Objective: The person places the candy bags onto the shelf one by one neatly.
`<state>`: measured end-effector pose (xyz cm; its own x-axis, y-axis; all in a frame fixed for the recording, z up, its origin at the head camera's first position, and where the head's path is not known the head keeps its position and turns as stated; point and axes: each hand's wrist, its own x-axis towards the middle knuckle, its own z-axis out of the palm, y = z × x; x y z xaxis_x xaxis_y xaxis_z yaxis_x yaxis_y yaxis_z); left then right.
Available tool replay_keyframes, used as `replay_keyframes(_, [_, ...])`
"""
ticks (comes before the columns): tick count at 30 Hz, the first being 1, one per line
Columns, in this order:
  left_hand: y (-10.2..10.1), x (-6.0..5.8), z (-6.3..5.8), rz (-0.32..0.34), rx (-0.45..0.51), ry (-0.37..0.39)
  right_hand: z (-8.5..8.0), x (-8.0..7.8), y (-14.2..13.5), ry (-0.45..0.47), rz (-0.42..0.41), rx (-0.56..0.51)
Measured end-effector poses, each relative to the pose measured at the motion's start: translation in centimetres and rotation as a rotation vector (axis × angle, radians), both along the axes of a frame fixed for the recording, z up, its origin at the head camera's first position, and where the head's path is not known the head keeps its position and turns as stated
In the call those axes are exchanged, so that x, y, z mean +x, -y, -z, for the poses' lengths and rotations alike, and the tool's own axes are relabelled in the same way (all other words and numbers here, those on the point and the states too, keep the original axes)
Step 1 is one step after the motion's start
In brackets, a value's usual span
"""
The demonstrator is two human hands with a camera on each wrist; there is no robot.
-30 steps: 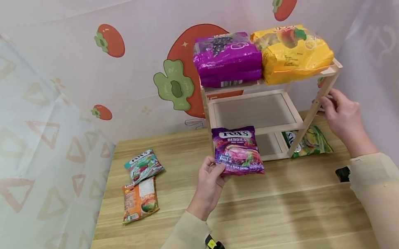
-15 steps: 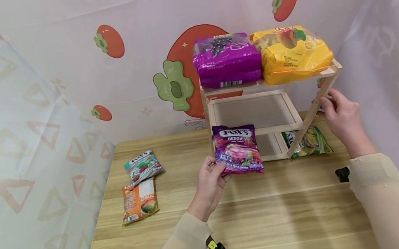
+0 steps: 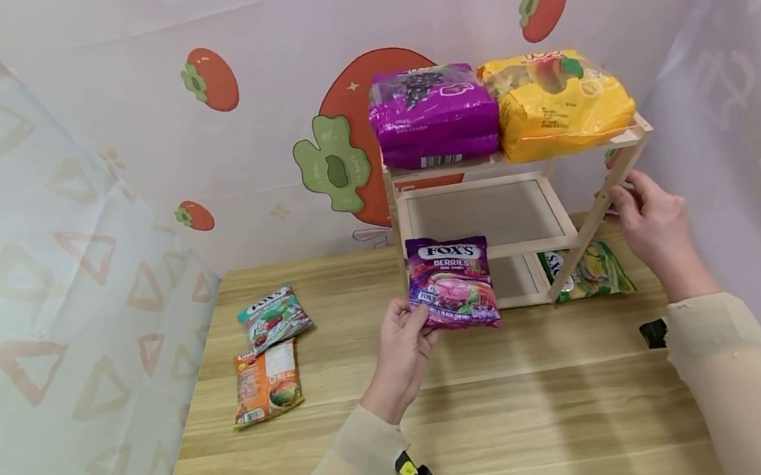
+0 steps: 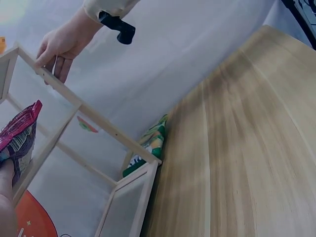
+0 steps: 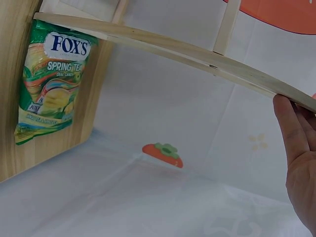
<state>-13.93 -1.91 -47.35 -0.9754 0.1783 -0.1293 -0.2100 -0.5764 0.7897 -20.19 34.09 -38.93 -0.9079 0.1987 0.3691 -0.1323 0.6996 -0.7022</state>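
Note:
My left hand (image 3: 402, 354) pinches the lower left corner of a purple Fox's Berries candy bag (image 3: 453, 280), held label up before the middle tier of a small wooden shelf (image 3: 489, 249). In the left wrist view that candy bag (image 4: 20, 136) appears at the left edge, close to the shelf frame. My right hand (image 3: 654, 224) grips the shelf's right-hand post between thumb and fingers. The right wrist view shows the same hand (image 5: 298, 148) on the wooden post (image 5: 197, 54). A large purple bag (image 3: 433, 116) and a yellow bag (image 3: 556, 103) sit on the top tier.
A green Fox's Spring Tea bag (image 3: 591, 271) lies on the table by the shelf's right foot. On the left of the wooden table (image 3: 351, 463), a teal candy bag (image 3: 274, 316) overlaps an orange one (image 3: 266, 384). Printed cloth hangs behind and at both sides.
My left hand has raised the purple Berries bag very slightly and tipped its front edge a little. The right hand stays on the shelf post.

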Motion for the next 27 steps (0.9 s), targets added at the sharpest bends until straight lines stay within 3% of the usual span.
replay_keyframes(18, [-0.26, -0.76, 0.19, -0.027, 0.08, 0.021, -0.02, 0.07, 0.06, -0.033, 0.001, 0.007])
replay_keyframes(21, [-0.37, -0.91, 0.13, -0.046, 0.043, 0.051, 0.0, 0.07, 0.08, -0.026, 0.011, 0.023])
replay_keyframes(27, [-0.42, -0.92, 0.04, -0.037, -0.151, 0.118, 0.06, -0.01, 0.17, -0.018, 0.008, -0.003])
